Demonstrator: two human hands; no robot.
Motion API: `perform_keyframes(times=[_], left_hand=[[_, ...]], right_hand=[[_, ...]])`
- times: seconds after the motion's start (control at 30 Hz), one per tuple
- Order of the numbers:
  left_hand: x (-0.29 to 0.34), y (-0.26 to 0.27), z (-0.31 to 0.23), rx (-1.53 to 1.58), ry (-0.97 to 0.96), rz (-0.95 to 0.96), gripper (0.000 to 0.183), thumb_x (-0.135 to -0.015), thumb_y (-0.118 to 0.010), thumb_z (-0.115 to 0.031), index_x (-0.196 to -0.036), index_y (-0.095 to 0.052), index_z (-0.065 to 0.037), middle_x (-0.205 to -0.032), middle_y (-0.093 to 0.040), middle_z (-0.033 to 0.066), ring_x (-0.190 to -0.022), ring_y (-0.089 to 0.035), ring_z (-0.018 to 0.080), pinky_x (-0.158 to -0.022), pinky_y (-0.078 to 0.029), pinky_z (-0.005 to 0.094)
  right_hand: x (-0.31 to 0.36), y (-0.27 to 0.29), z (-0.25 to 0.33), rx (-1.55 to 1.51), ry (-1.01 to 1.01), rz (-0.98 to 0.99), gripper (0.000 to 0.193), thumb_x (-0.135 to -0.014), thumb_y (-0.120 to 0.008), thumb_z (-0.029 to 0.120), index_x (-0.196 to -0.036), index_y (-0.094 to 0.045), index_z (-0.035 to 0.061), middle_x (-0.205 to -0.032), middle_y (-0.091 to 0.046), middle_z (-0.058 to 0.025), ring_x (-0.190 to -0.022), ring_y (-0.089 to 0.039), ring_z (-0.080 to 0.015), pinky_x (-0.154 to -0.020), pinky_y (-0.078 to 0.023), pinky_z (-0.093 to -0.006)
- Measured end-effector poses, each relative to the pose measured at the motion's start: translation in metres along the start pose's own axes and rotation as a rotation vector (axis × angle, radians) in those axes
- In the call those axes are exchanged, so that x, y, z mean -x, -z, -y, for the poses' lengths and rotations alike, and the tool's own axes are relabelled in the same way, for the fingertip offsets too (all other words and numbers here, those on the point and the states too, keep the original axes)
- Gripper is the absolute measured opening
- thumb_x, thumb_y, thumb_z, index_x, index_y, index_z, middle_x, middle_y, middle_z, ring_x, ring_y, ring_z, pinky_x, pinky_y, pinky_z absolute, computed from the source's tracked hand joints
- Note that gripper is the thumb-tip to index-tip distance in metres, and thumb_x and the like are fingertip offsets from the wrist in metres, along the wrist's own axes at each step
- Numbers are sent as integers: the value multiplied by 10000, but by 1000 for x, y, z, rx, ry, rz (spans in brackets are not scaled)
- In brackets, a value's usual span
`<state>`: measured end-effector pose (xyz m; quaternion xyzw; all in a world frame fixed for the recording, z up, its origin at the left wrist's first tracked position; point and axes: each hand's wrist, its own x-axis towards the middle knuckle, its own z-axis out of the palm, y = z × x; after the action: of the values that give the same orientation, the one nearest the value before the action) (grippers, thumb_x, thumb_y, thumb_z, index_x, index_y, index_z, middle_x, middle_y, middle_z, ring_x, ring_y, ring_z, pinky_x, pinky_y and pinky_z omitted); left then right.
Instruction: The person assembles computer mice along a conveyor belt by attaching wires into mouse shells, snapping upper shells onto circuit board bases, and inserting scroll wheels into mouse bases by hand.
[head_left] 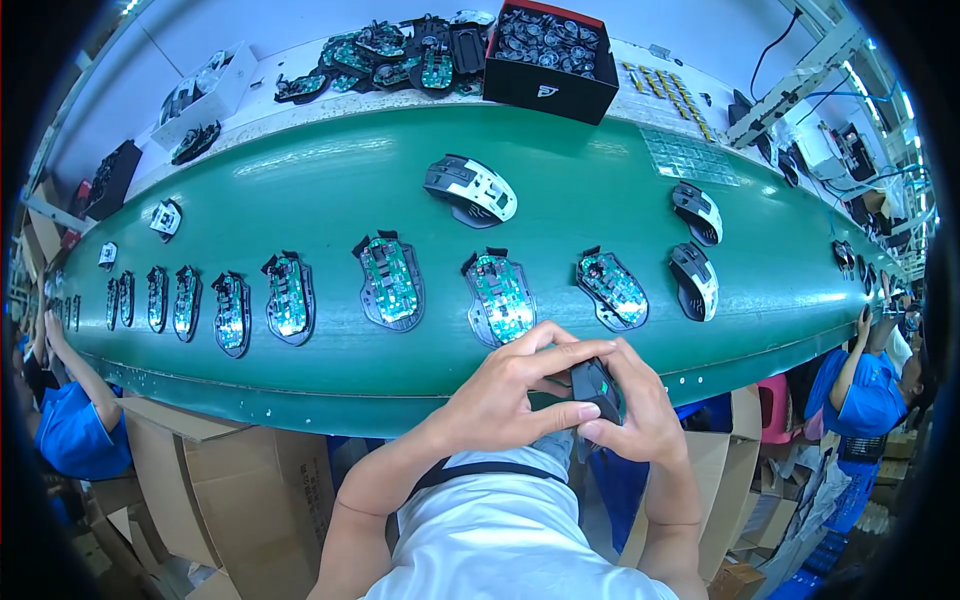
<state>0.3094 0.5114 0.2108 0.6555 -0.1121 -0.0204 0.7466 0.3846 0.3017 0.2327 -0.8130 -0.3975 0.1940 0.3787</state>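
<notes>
Both hands at the near edge of the green conveyor belt (330, 180), closed together around one small black plastic mouse shell (597, 387). Left hand (505, 390): fingers curled over the shell's left side, thumb pressed along below. Right hand (640, 410): fingers wrapped about its right side and back. Just beyond, on the belt, a row of open mouse bases with green circuit boards (500, 297). Farther off, an assembled grey-and-white mouse (470, 190). At the far edge, a black cardboard box of small parts (535, 85).

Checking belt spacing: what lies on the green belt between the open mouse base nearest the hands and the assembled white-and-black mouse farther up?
Nothing: head view shows bare green belt between open mouse base and assembled mouse.
</notes>
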Motion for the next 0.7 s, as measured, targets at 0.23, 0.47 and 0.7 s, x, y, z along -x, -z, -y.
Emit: perform_keyframes(times=[0.23, 0.47, 0.7], left_hand=[[6, -4, 5, 68, 32, -63, 557, -891, -765, -185, -1402, -584, -55, -1188, -530, 107, -1094, -605, 212, -945, -592, 363], [7, -8, 6, -292, -103, -274, 321, -1013, -545, -176, -1263, -666, -16, -1020, -651, 166, -952, -639, 300, -830, -532, 396], [16, -9, 8, -246, -144, -208, 419, -925, -689, -289, -1243, -681, -17, -1191, -645, 203, -1169, -623, 331, -962, -518, 399]], right_hand=[[-1, 3, 10, 64, -16, 0, 690, -840, -695, 527, -1214, -568, -38, -960, -542, -186, -865, -588, -371, -750, -483, -444], [4, -15, 20, -2, -29, -124, 562, -884, -652, 447, -1143, -577, -47, -986, -548, -189, -829, -576, -344, -719, -482, -410], [1, -28, 20, 75, 15, -283, 610, -693, -845, 328, -1116, -589, -29, -988, -549, -166, -846, -567, -302, -705, -494, -391]])
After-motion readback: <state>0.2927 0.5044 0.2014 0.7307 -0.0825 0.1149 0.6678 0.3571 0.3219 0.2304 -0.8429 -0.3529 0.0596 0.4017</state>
